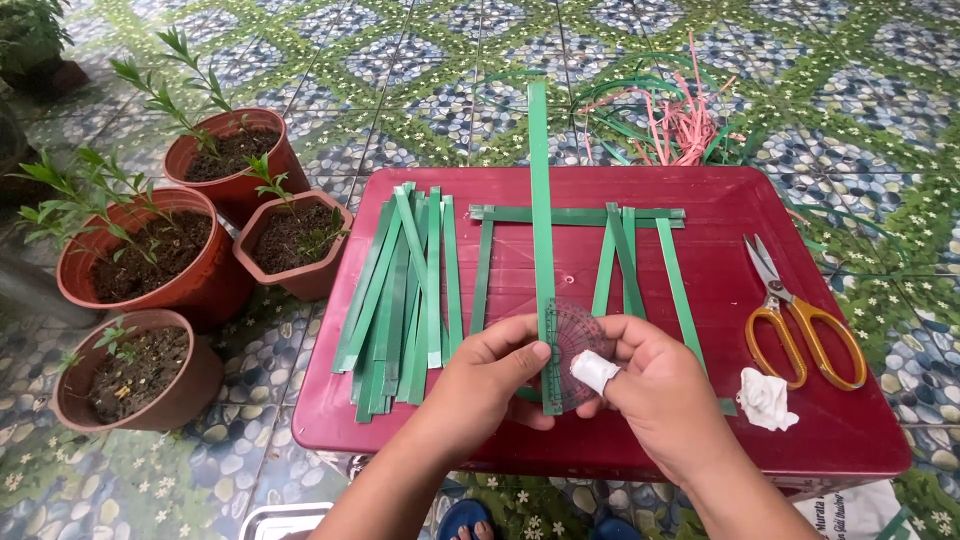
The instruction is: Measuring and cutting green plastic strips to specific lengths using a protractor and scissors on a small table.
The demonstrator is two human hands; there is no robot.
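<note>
A long green strip [540, 210] runs upright down the middle of a dark red table [720, 260]. Its lower end lies over a clear round protractor [575, 335]. My left hand [495, 370] pinches the strip and protractor from the left. My right hand [655, 385], with a white bandage on one finger, holds them from the right. Behind them, green strips [615, 260] lie laid out on the table under a crosswise strip [575, 215]. A pile of loose green strips [405, 290] lies on the table's left.
Yellow-handled scissors [800, 320] and a crumpled white tissue [765, 400] lie at the table's right. Several brown pots with small plants [190, 260] stand on the patterned tile floor at left. Green and pink strip offcuts [670, 115] lie beyond the table.
</note>
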